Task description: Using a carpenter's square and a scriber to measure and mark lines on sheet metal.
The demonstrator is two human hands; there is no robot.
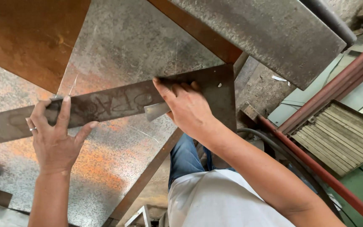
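The left hand [55,134] lies spread and flat on a long dark steel bar [106,105], pressing it onto the speckled sheet [127,42] on the bench. The right hand [185,107] presses the bar's far end, fingers gripping a small grey metal piece [156,111].

Single head-worn camera, looking steeply down and slightly forward from the person's own eye level, sitting close over both forearms and a galvanized sheet [118,46] on the bench. Frame is taking in the person's lap below and floor clutter at right.
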